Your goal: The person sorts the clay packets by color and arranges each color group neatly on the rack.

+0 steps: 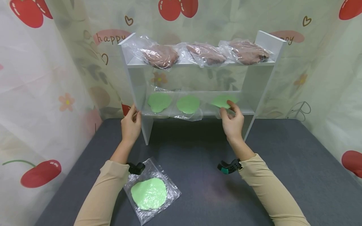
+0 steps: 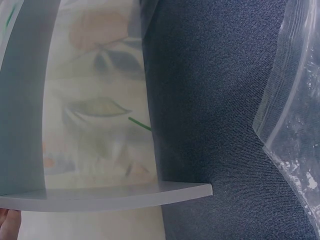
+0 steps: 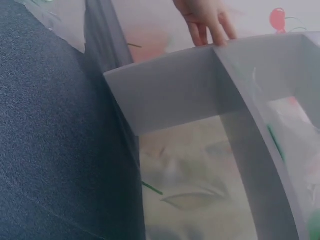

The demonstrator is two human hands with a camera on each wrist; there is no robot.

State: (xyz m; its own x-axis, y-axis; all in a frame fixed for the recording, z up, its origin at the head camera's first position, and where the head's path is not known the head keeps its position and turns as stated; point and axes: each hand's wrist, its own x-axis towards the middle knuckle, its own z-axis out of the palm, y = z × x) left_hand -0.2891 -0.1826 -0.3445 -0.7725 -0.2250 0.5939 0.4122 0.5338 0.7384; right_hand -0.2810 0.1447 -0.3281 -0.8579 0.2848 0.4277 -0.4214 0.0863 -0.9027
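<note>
A white shelf unit [image 1: 260,72] stands at the back of the table. Its middle board holds three flat green pieces in clear bags: one at the left [image 1: 159,102], one in the middle [image 1: 188,104], one at the right [image 1: 222,101]. My right hand [image 1: 234,122] pinches the front of the right-hand bag, index finger over the green piece. My left hand [image 1: 130,127] touches the shelf's left side panel from outside; its fingertips [image 3: 217,37] rest against that panel in the right wrist view. Another bagged green piece [image 1: 149,193] lies on the table beside my left forearm.
Three clear bags with brownish-pink contents, left [image 1: 162,56], middle [image 1: 205,54] and right [image 1: 249,51], lie on the upper board. The dark table [image 1: 198,188] runs beneath the unit. Patterned curtains [image 1: 68,62] enclose the back and sides. A thin cable [image 1: 301,110] hangs at the right.
</note>
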